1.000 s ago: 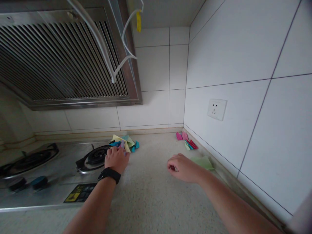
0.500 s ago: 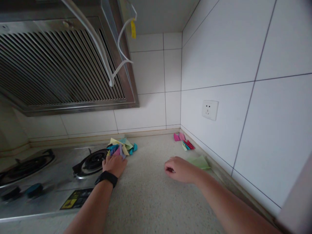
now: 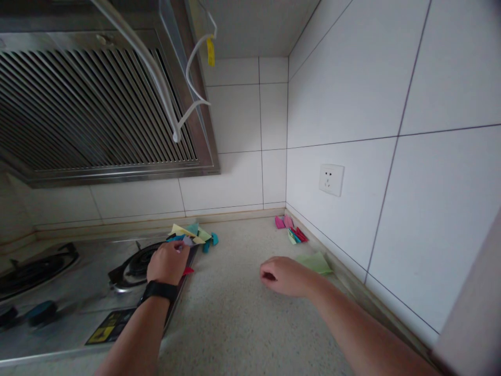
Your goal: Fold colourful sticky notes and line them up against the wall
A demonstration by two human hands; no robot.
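My left hand (image 3: 167, 265), with a black band at the wrist, is at the stove's right edge, fingers pinched on a lavender folded paper (image 3: 188, 241). Around its fingertips lies a heap of folded coloured papers, among them a pale yellow paper (image 3: 180, 230) and a teal paper (image 3: 214, 238). A red paper (image 3: 188, 271) shows beside the hand, partly covered by it. My right hand (image 3: 285, 277) is curled closed over the counter; what its fingers hold, if anything, is hidden. Just behind it lies a light green paper sheet (image 3: 318, 262), partly covered by that hand.
Along the right wall sit pink folded papers (image 3: 279, 223) and a small group of red, teal and green papers (image 3: 298, 235). A gas stove (image 3: 78, 292) fills the left, under a range hood (image 3: 117, 175) with a hanging white cable (image 3: 156, 78). A socket (image 3: 331, 180) is on the tiled wall.
My left hand has pulled back slightly from the heap toward the left, with the lavender paper at its fingertips. A red paper now shows beside it. The right hand stays curled in nearly the same place.
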